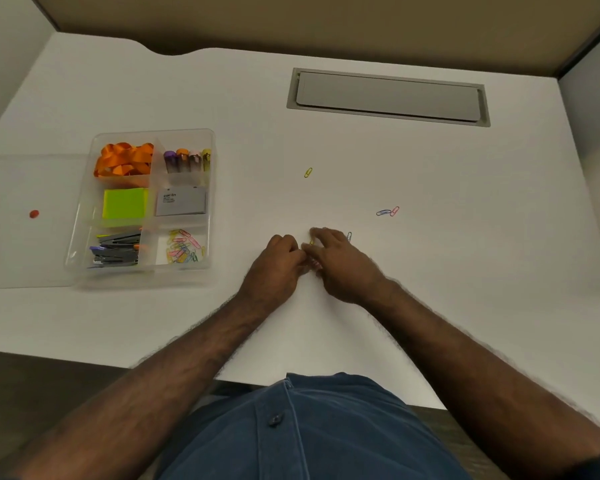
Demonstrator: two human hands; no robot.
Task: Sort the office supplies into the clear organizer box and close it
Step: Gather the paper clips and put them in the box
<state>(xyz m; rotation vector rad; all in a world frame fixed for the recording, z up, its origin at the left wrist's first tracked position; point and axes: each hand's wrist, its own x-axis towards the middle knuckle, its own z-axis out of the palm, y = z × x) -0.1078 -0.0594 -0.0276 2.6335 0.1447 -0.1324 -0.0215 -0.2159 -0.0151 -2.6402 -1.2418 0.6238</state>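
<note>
The clear organizer box [214, 188] stands open at the left of the white desk. Its compartments hold orange ribbon [124, 160], markers [187, 161], green sticky notes [124, 206], a grey card box [181, 202], grey clips [116, 251] and coloured paper clips [184, 249]. Its clear lid [25, 244] lies flat to its left. My left hand [279, 261] and my right hand [336, 261] meet at mid-desk, fingers curled, gathering paper clips; a yellow clip [311, 242] and pink ones [314, 263] show between them. Loose clips lie apart: yellow [308, 172], blue and pink [387, 212], blue [349, 236].
A grey cable hatch [388, 97] is set into the desk at the back right. A small red dot [34, 214] shows on or under the lid. Partition walls close the desk at the back and sides. The desk's front edge runs just before my body.
</note>
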